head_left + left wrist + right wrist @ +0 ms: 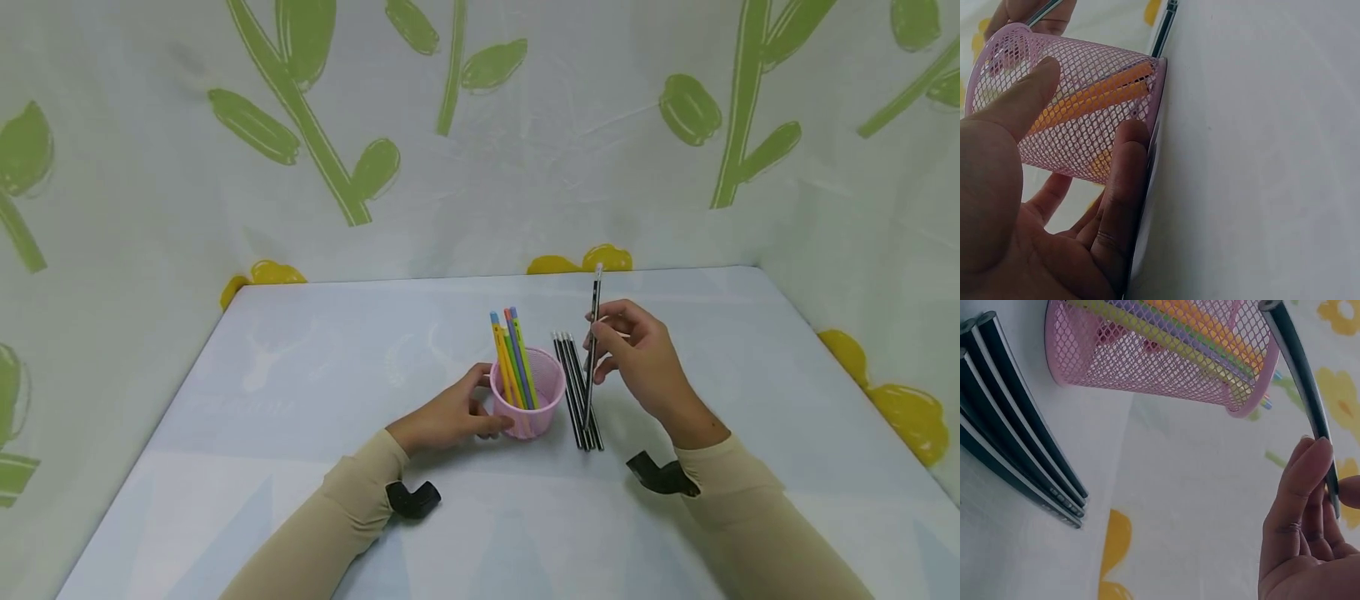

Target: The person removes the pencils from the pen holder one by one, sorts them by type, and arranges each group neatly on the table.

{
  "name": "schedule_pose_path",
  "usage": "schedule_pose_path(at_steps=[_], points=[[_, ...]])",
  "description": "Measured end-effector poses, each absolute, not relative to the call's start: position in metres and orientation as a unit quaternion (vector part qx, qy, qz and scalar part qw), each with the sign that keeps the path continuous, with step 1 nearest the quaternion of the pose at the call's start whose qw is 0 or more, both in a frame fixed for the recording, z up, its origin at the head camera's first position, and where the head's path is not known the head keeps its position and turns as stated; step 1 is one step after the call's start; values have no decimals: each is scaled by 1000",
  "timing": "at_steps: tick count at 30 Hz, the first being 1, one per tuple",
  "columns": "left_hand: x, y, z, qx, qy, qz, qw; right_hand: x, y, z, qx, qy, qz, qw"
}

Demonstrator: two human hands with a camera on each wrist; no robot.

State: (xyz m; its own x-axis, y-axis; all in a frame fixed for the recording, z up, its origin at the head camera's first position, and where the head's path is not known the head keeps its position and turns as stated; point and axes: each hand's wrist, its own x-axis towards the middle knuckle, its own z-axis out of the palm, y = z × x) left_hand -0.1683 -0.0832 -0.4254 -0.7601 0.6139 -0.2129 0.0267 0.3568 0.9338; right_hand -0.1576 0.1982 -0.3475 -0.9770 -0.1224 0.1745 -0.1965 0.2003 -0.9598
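My left hand (448,414) holds a pink mesh pencil cup (542,421) by its left side, thumb and fingers spread round the wall, as the left wrist view shows. Several coloured pencils (513,367), among them yellow, green and purple ones, lean inside the cup. To the right of it my right hand (643,358) pinches a black pencil (596,298) between thumb and fingers, its pale end pointing up. In the right wrist view this pencil's lower end overlaps the cup's rim. Several more black pencils (1019,419) lie side by side on the table, just right of the cup.
The white table (300,500) has faint printed patterns. Behind it and along both sides hangs a pale sheet (562,167) with green stems and yellow shapes. A black strap (662,475) sits at the right wrist, another band (412,500) at the left.
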Motion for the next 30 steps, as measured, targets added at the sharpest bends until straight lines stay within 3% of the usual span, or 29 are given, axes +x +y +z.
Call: schedule_pose_path(at_steps=[30], points=[[-168,-82,-423,201,783,517,281,-173,210,-354,61,-835,543,-69]])
